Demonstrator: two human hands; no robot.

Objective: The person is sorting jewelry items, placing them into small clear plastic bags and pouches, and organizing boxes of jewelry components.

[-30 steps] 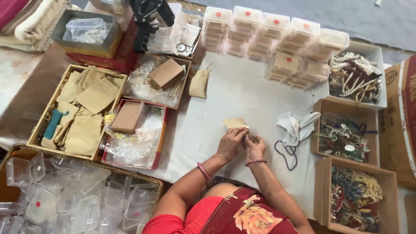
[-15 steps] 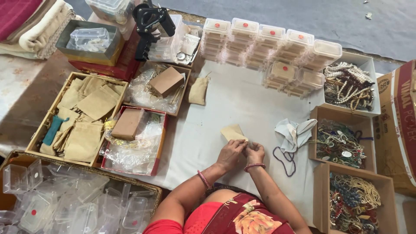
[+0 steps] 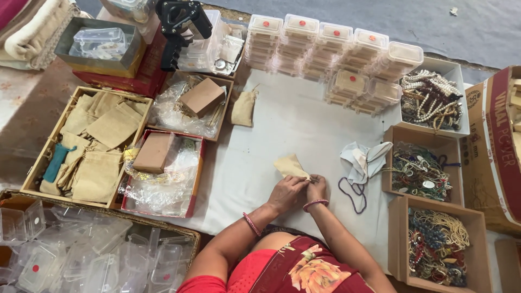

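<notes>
Fig.: bead-jewellery packing bench, head view, places given rel. to the white work cloth (image 3: pixel 293 125). I see both hands meeting at the cloth's near centre: left hand (image 3: pixel 286 193) and right hand (image 3: pixel 317 188) pinch shut on the mouth of a small tan drawstring pouch (image 3: pixel 291 165), fingertips close together, pouch body lying flat on the cloth and pointing away from the person. Whether anything is inside the pouch I can't tell. Just right of the hands: a crumpled grey rag (image 3: pixel 364 160) and a dark bead strand (image 3: pixel 353 195), loose on the cloth. Right of the cloth, three open boxes of necklaces (image 3: pixel 426 173), w/ many strands unpacked. Far edge: stacked clear lidded cases w/ red dots (image 3: pixel 331 51). Left: wooden tray of empty tan pouches (image 3: pixel 89 144); one lone pouch (image 3: pixel 242 107) at the far-left corner. My judgement: one pouch in hand, mid-cycle; bulk of the packing appears left to do.
</notes>
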